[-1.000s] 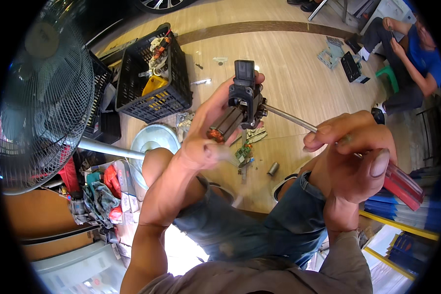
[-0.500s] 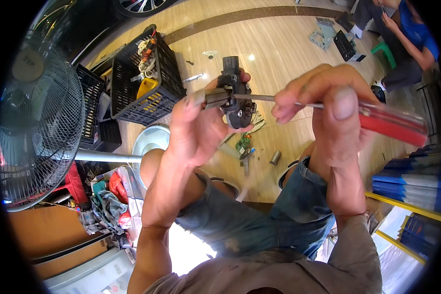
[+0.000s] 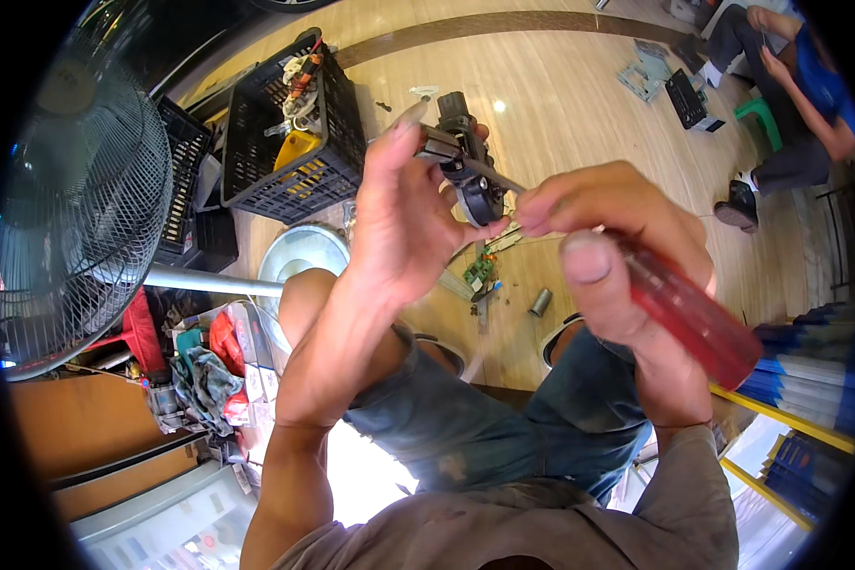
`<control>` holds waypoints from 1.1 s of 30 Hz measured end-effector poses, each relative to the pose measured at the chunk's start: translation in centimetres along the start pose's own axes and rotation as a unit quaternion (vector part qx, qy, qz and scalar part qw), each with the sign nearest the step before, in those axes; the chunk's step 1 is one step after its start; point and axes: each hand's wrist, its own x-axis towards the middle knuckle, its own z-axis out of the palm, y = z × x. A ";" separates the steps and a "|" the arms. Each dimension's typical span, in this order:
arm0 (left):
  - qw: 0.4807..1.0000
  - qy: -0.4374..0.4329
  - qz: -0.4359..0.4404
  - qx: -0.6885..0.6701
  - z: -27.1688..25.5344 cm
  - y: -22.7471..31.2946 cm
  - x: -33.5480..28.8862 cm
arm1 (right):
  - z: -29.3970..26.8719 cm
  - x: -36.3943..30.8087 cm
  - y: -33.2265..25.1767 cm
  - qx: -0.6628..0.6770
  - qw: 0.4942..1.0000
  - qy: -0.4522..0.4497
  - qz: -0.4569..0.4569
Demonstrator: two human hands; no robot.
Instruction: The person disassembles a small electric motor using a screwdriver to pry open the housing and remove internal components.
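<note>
A small black plastic-bodied part with a metal cylinder at its side, perhaps a small motor unit (image 3: 480, 197), is raised above the floor in my left hand (image 3: 399, 218). The fingers go behind it, and the thumb stands up beside the metal cylinder. My right hand (image 3: 627, 237) grips a screwdriver (image 3: 693, 309) by its red see-through handle. Its thin shaft runs left past my fingertips to the black part, slanting up to the left. Whether the tip sits in a screw or slot, I cannot tell.
A black plastic crate (image 3: 299, 142) with cables and a yellow thing stands at the far left, near a large fan (image 3: 85, 209). A pale basin (image 3: 304, 249) is by my left knee. Circuit board pieces (image 3: 482, 274) and a metal cylinder (image 3: 540, 302) lie between my feet. Another person (image 3: 807, 114) sits far right.
The screwdriver has swung so that its handle is lower and nearer me, its shaft now slanting. My right hand has moved a little left. The black part has tilted slightly.
</note>
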 end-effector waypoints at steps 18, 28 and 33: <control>0.997 0.011 0.062 -0.045 0.2 -0.3 -0.7 | 4.6 -1.1 0.6 -0.207 0.958 -0.015 -0.197; 0.996 0.017 0.072 -0.050 1.1 -0.4 -0.8 | 4.3 -1.0 0.9 -0.190 0.957 0.019 -0.219; 0.997 0.014 0.058 -0.048 1.2 -0.5 -0.4 | 4.8 -1.2 1.9 -0.217 0.942 0.050 -0.249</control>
